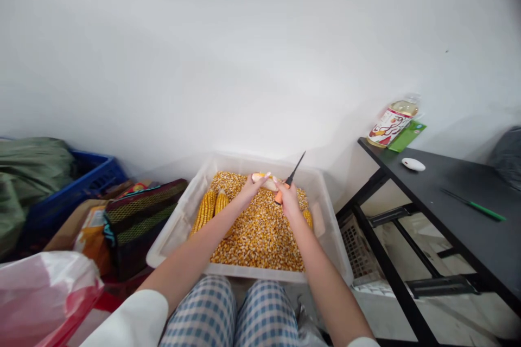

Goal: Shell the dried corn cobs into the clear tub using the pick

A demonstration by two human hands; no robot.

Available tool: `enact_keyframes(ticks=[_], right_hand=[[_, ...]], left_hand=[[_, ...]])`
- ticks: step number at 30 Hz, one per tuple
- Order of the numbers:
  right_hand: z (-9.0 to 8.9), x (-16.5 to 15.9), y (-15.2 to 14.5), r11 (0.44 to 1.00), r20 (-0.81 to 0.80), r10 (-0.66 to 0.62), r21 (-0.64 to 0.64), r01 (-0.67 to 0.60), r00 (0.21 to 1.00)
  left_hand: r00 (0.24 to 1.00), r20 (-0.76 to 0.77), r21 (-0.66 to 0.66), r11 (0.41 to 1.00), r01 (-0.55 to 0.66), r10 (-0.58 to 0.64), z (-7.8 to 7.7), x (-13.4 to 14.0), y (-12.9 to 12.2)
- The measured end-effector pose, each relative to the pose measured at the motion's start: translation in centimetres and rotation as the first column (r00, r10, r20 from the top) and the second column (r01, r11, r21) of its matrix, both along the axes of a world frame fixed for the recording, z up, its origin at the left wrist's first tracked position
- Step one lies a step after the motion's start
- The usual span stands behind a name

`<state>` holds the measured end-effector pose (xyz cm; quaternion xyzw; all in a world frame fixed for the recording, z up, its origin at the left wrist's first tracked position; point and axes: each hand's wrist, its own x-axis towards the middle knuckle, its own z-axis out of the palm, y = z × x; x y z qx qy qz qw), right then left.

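While the left fingers (259, 181) hold a part-bared cob (269, 184) over kernels (260, 233) toward the far edge of the bin (256, 272) and the right fingers (288, 191) grip a screwdriver (290, 179), stripping seems underway, the next move calling for a steady cob.

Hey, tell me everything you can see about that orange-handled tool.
The tool looks like a screwdriver or an awl. It has an orange handle with black parts, seemingly plastic or rubber, and a straight, slim, dark shaft that looks like metal. The right hand grips it by the handle, above the corn kernels in the bin. It is tilted, the shaft pointing up and to the right, its end free in the air. The tip's shape is too small to tell.
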<state>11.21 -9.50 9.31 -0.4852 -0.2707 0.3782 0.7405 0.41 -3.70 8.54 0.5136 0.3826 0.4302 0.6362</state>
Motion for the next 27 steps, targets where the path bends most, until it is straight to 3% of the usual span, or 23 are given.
enact_keyframes(ticks=[3,6,8,11,14,17,20,22,27], right_hand=[[-0.2,-1.1,0.0,0.997,0.007,0.072,-0.029,-0.072,0.997],[-0.3,-1.4,0.1,0.998,-0.018,0.041,-0.040,-0.042,0.999],[-0.3,-1.5,0.0,1.000,-0.040,0.011,-0.016,-0.011,0.999],[-0.1,-1.8,-0.3,1.000,-0.001,0.017,0.000,-0.017,1.000],[0.4,-2.1,-0.8,0.993,0.199,0.107,-0.073,-0.094,0.974],[1.2,-1.9,-1.9,0.955,0.455,0.238,-0.270,-0.121,0.858],[2.2,-0.9,-3.8,0.892,0.634,0.371,-0.446,-0.072,0.678],[2.8,-0.4,-5.4,0.861,0.692,0.438,-0.506,-0.048,0.573],[3.8,0.0,-8.7,0.847,0.790,0.482,-0.531,0.029,0.380]], left_hand=[[0.990,0.128,-0.107,0.993,-0.047,0.060,0.0,-0.1,0.5],[0.938,0.334,-0.155,0.987,-0.045,0.095,0.5,-0.2,0.9],[0.896,0.438,-0.232,0.972,0.032,0.075,0.8,-0.1,0.6],[0.880,0.472,-0.299,0.931,0.212,-0.048,0.7,0.4,0.0],[0.879,0.474,-0.308,0.929,0.207,-0.038,0.3,0.4,0.2],[0.883,0.464,-0.379,0.916,0.130,0.067,0.0,-0.7,1.2],[0.887,0.460,-0.408,0.896,0.178,0.033,-0.2,-2.2,2.3],[0.891,0.452,-0.380,0.897,0.225,-0.032,-0.4,-2.8,2.7],[0.936,0.315,-0.371,0.888,0.272,-0.155,-1.1,-2.4,3.1]])
